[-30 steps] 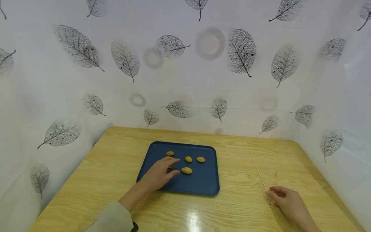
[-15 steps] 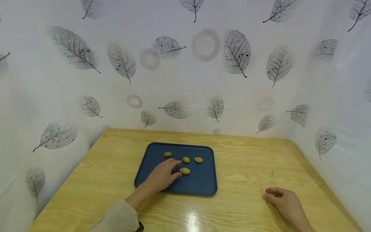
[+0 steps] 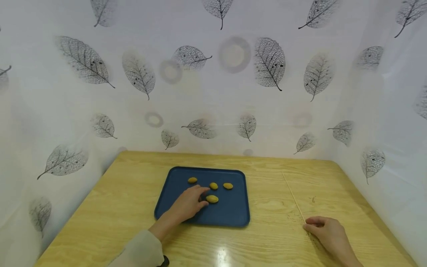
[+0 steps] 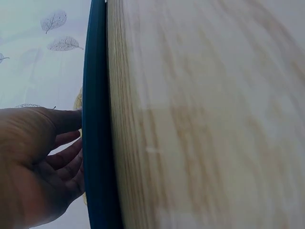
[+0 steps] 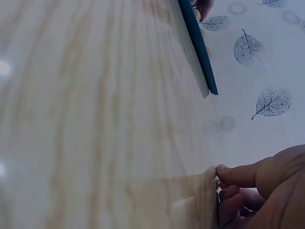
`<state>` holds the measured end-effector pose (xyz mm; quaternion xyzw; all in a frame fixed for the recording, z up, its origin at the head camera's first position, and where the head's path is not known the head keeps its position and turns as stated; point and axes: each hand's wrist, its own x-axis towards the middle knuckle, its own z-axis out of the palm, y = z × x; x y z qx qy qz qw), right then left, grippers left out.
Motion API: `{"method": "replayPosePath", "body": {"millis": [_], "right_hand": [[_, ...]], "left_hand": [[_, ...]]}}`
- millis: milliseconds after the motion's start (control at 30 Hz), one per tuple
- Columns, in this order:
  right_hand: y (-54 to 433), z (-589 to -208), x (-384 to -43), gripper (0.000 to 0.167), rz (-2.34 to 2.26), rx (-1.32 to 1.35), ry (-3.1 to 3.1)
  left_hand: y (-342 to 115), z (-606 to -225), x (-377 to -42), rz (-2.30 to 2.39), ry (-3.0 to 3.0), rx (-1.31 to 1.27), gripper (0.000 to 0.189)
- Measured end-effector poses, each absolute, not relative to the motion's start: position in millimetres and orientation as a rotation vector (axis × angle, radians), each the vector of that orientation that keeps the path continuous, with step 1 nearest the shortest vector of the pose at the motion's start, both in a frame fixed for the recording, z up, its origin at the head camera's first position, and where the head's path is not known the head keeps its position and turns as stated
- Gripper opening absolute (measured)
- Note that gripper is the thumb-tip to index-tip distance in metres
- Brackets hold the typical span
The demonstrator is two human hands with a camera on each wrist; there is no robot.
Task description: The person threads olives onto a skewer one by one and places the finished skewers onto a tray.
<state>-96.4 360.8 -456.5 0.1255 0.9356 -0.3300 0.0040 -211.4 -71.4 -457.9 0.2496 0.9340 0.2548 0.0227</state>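
Observation:
In the head view, my left hand (image 3: 188, 204) reaches over a dark blue tray (image 3: 230, 217). Its thumb and forefinger are spread, with the thumb tip right by a yellow oval, fruit-like piece (image 3: 212, 199). The forefinger tip comes close to a second yellow piece (image 3: 214, 185). In the left wrist view, the tray's rim (image 4: 97, 119) hides the fingertips. On the right, my right hand (image 3: 328, 233) pinches the near end of a thin wooden skewer (image 3: 294, 198) between thumb and fingers. The skewer slants away over the table.
Two more yellow pieces, one at the back left (image 3: 192, 180) and one at the right (image 3: 228, 186), lie on the tray. Dark specks (image 3: 313, 199) mark the wooden table (image 3: 273, 237) by the skewer. A leaf-patterned white curtain (image 3: 200, 92) encloses the back and sides.
My left hand has shifted slightly right, its thumb closer to the front yellow piece. A piece earlier seen between its fingers is now hidden. The right hand keeps its pinch on the skewer.

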Motion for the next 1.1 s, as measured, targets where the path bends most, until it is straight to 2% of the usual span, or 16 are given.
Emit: {"method": "replayPosePath", "body": {"millis": [767, 1100], "right_hand": [[359.3, -453.0, -101.5, 0.023, -0.991, 0.429, 2.900], [356.7, -450.5, -103.3, 0.018, -0.947, 0.390, 2.920]], "left_hand": [[-61.9, -462.5, -213.6, 0.786, 2.912, 0.765, 0.029], [-60.2, -458.9, -212.4, 0.802, 2.895, 0.768, 0.029]]}}
